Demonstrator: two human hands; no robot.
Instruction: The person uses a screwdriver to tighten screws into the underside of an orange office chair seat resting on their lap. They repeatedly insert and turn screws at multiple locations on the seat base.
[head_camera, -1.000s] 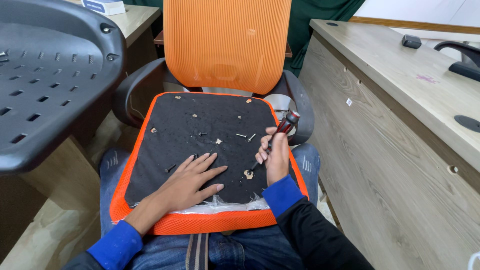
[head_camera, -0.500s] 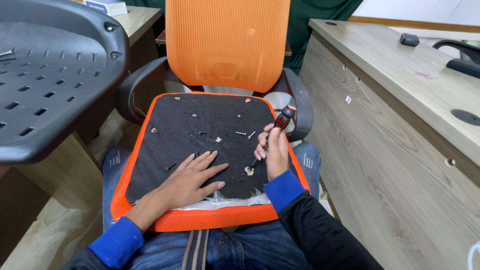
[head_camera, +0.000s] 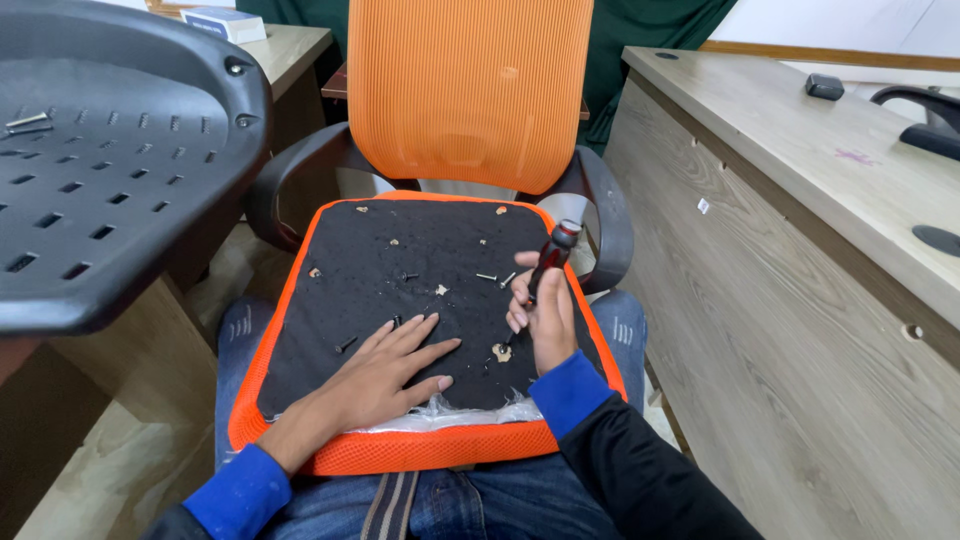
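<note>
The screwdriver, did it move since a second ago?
Yes, slightly. The screwdriver in the right hand stands a little more upright, its handle top tipped back from the chair's armrest toward the black seat underside.

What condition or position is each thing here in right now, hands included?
Left hand: flat, fingers spread, pressing on the seat.
Right hand: closed round the tool.
Red-and-black-handled screwdriver: tilted, tip down on the seat.
Orange-edged black seat cushion: upside down across the lap.
Loose dark screws: lying on it.
Grey plastic seat shell: detached, at left.
</note>
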